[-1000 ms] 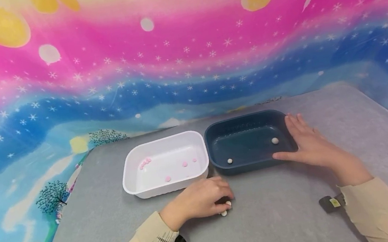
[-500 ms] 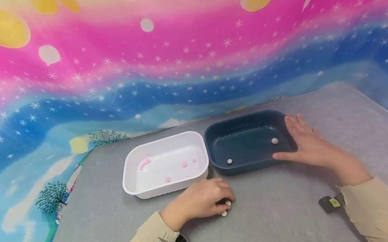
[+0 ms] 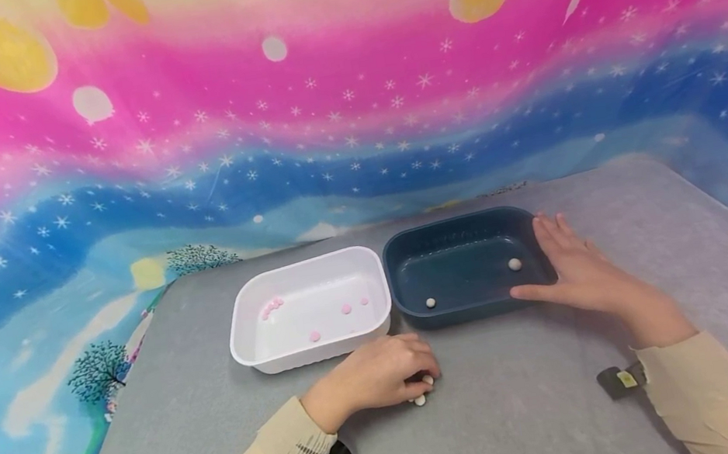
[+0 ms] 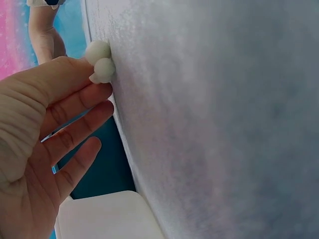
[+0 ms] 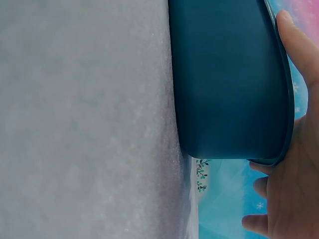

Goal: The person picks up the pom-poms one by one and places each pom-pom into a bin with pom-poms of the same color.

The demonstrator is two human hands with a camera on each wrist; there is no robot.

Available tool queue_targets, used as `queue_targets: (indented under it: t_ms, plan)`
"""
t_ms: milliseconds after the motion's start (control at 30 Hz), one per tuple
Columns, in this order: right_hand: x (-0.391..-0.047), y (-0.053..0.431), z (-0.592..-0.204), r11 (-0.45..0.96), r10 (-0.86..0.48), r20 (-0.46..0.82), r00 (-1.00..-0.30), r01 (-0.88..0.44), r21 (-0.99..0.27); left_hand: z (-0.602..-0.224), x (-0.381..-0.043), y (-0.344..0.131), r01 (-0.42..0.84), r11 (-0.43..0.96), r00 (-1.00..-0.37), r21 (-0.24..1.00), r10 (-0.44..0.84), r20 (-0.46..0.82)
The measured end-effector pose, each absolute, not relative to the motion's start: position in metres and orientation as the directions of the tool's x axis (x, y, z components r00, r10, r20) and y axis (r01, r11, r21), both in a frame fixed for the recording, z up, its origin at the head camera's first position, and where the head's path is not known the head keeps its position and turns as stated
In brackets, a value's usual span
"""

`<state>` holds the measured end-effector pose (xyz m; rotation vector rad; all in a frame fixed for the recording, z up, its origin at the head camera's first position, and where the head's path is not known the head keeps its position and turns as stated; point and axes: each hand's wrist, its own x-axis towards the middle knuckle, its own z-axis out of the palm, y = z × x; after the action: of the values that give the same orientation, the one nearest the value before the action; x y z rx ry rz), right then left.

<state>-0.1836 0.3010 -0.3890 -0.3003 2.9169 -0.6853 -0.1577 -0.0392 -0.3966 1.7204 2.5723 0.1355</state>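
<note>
Left tray (image 3: 321, 353) beside right tray (image 3: 465, 315)

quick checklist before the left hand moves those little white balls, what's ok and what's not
1. Left hand at the white balls: ok, its fingertips are at them.
2. Firm grip on them: cannot tell, the contact is partly hidden.
3. Dark tray upright, its opening facing up: ok.
4. Right hand at the dark tray: ok, against its right end, thumb at the near rim.
5. Colours kept apart: ok, only pink balls show in the white tray, and only two whitish balls in the dark one.
6. All white balls inside a tray: not ok, those at the left hand are outside.
</note>
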Motion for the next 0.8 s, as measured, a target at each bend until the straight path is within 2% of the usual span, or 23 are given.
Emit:
queue_targets:
  t_ms: [433,800]
  plan:
    - [-0.183,0.301,-0.388,0.875,-0.223,-0.081,-0.971,-0.163,-0.457,-0.392,-0.159,-0.04,0.929,0.346,-0.358,0.135,0.931,0.073]
    - [-0.182,0.301,-0.388,0.875,-0.223,-0.085,-0.971,-0.161,-0.458,-0.386,-0.158,-0.04,0.936,0.333,-0.344,0.118,0.934,0.094]
